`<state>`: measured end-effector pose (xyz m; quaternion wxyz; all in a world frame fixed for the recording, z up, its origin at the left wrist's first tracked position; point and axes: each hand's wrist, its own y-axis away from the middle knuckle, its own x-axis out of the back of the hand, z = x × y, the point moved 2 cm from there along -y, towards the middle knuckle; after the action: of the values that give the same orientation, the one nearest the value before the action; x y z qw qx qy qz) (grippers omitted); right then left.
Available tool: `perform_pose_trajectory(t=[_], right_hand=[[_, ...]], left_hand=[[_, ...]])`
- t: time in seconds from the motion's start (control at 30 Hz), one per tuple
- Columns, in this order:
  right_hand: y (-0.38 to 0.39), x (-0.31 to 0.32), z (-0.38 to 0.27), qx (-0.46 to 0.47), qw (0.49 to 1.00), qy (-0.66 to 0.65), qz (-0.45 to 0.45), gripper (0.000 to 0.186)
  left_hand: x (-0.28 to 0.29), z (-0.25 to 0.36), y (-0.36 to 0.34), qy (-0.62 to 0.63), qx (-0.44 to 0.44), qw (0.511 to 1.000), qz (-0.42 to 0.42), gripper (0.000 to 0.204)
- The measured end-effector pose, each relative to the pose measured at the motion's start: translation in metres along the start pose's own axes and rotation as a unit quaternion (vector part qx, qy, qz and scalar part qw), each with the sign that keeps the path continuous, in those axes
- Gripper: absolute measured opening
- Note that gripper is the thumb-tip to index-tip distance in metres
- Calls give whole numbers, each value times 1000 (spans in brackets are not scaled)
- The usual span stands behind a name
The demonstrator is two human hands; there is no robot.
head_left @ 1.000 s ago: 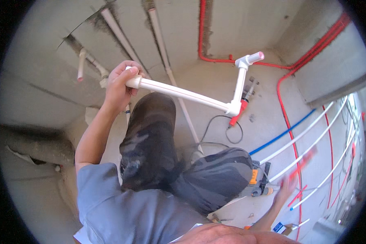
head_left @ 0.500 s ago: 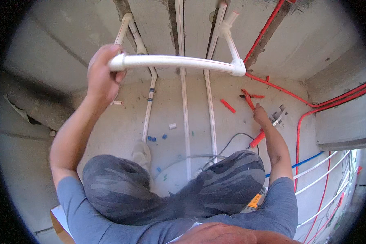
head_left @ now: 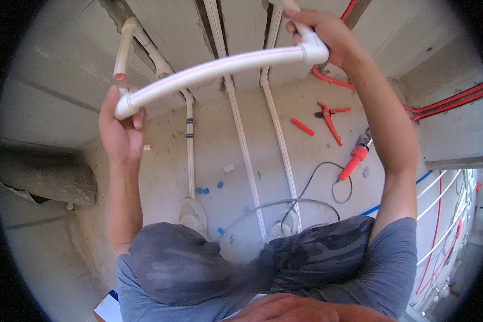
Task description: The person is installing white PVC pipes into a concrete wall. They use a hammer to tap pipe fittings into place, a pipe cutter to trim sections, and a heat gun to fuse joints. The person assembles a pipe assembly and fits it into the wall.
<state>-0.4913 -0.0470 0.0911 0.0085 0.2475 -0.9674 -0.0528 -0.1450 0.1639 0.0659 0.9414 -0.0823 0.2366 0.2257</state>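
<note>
I hold a long white plastic pipe [head_left: 220, 65] raised across the front of me, with an elbow fitting at each end. My left hand [head_left: 121, 129] is closed around its left elbow [head_left: 124, 106]. At the other end my right hand [head_left: 330, 33] grips the short pipe piece [head_left: 304, 28] rising from the right elbow [head_left: 316, 49]. The held left elbow is a little below the pinkish open end of a fixed pipe stub [head_left: 124, 51], apart from it. A red pipe cutter [head_left: 330, 122] lies on the floor with its handles spread, and no hand touches it.
White pipes [head_left: 241, 139] run down the wall and along the floor [head_left: 161, 177]. A red-handled tool with a cord [head_left: 354, 161] lies at the right, beside a red pipe offcut [head_left: 302, 127]. Blue scraps [head_left: 201, 190] lie near my shoe [head_left: 193, 214]. Red conduits [head_left: 451, 102] cross the right wall.
My right hand has let go of the red pipe cutter on the floor and risen to grip the held pipe's right end. The pipe's left end has moved left and down.
</note>
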Motion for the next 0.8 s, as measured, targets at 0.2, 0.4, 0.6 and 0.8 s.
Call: perform_pose_trajectory(t=[0.2, 0.4, 0.6, 0.8], right_hand=[[0, -1, 5, -3, 995, -72, 70, 20], [-3, 4, 13, 15, 995, -64, 76, 24], [7, 15, 20, 32, 997, -26, 63, 39], [5, 14, 16, 22, 998, -45, 46, 27]], left_hand=[[-6, 13, 2, -24, 5, 999, -22, 31], [-1, 17, 13, -20, 28, 999, -41, 33], [-8, 3, 16, -17, 50, 999, -5, 32], [-12, 9, 9, -29, 26, 999, -29, 37]])
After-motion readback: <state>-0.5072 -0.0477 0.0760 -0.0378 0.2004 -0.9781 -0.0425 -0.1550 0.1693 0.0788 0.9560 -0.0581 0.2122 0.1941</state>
